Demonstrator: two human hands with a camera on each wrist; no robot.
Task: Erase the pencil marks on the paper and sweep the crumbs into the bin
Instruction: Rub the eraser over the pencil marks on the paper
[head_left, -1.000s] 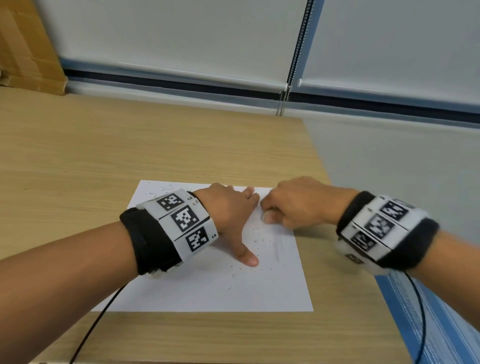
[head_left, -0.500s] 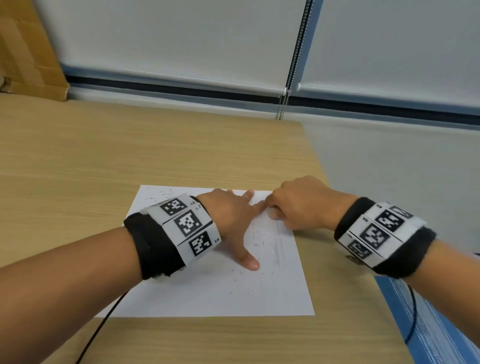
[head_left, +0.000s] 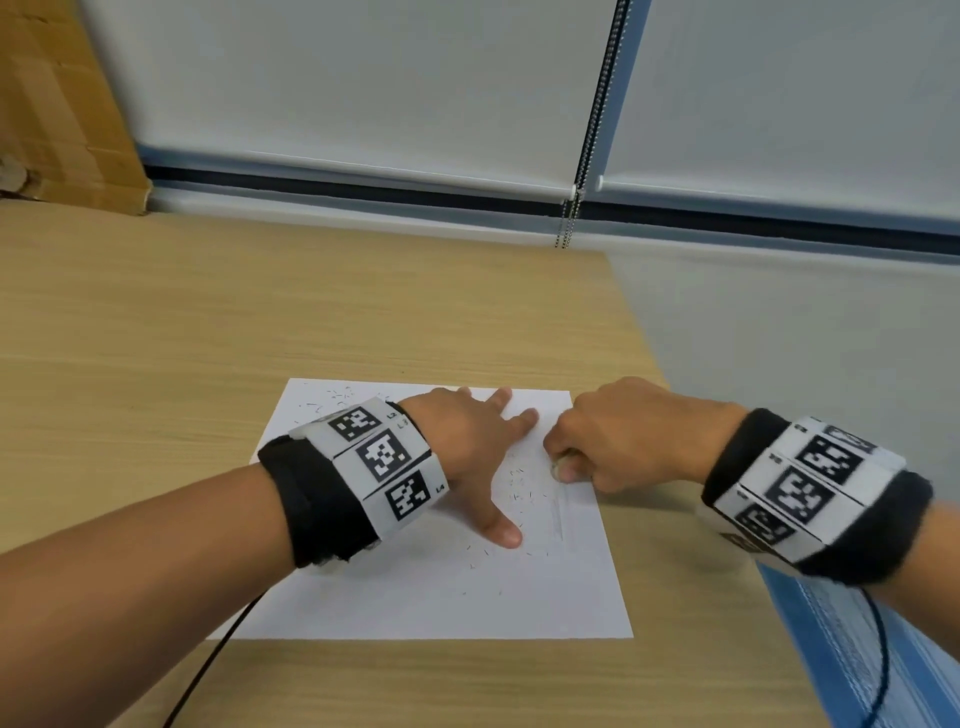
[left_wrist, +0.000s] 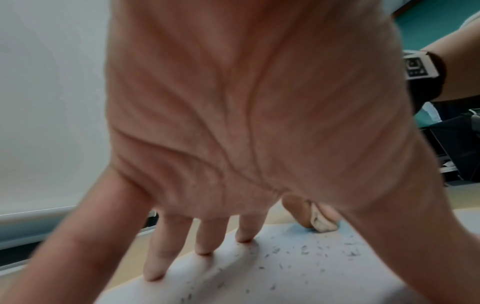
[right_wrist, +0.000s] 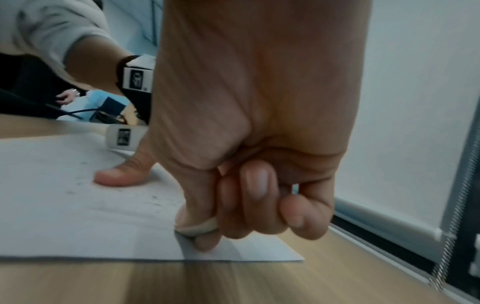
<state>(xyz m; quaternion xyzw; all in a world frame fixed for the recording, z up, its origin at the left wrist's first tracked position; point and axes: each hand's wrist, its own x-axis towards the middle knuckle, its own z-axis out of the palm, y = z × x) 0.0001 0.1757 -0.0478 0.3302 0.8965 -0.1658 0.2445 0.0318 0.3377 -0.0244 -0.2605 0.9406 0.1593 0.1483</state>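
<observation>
The left hand (head_left: 462, 441) is lying flat on the white rectangular sheet of paper (head_left: 415, 597), fingers straight and spread, thumb splayed toward the person, gripping nothing. The paper is sitting on the pale wood-grain table (head_left: 156, 338) with its long axis running away from the person, its far edge lying under the left fingertips (left_wrist: 153, 275). The black-and-white square-patterned wristband (head_left: 374, 457) on that wrist is carrying small printed characters, too small to be read with certainty. Dark, thin eraser crumbs (head_left: 519, 488) are lying scattered on the sheet between the two hands and around the left thumb. A faint grey pencil line (head_left: 560, 517) is running along the sheet's long axis, just on the person's side of the right hand. The right hand (head_left: 623, 436) is curled into a fist, pinching a small off-white worn eraser (right_wrist: 198, 226) between thumb and fingers, its lower end pressing on the paper near the right edge, just beside the left index fingertip.
</observation>
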